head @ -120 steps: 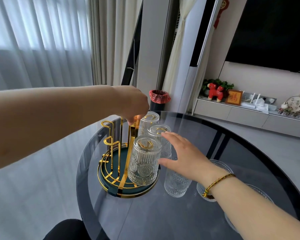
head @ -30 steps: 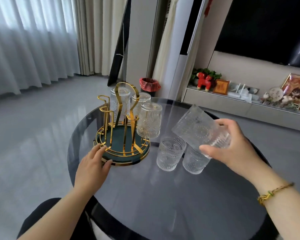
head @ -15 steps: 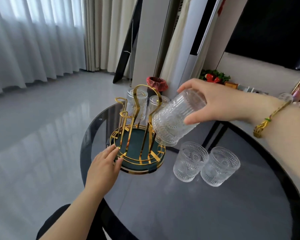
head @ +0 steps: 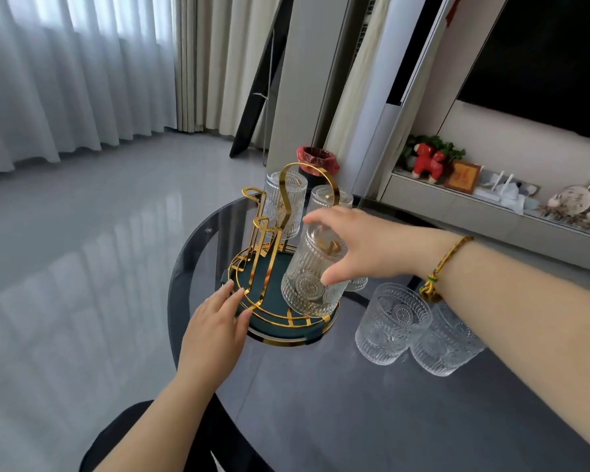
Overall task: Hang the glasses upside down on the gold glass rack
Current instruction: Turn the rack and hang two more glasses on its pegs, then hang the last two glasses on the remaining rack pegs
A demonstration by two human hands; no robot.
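The gold glass rack (head: 252, 303) with a dark green base stands on the round dark glass table (head: 321, 403). My right hand (head: 365, 248) grips a ribbed clear glass (head: 307, 284), upside down and slightly tilted, over a gold peg at the rack's near right. Other ribbed glasses hang inverted on the rack: two at the back (head: 283, 206) (head: 327, 201) and one mostly hidden behind my right hand. My left hand (head: 218, 321) rests flat on the rack's front left rim, fingers spread. Two more glasses (head: 390, 323) (head: 447, 349) stand upright on the table to the right of the rack, under my right forearm.
Two bare gold pegs (head: 258, 212) rise on the rack's left side. The table edge curves close to my left wrist. A red-lined bin (head: 315, 160) stands on the floor behind the table, and a low shelf with ornaments (head: 426, 161) runs along the right wall.
My right hand has carried the glass from the table, turned it mouth-down and lowered it over a rack peg. My left hand has stayed on the rack's rim.
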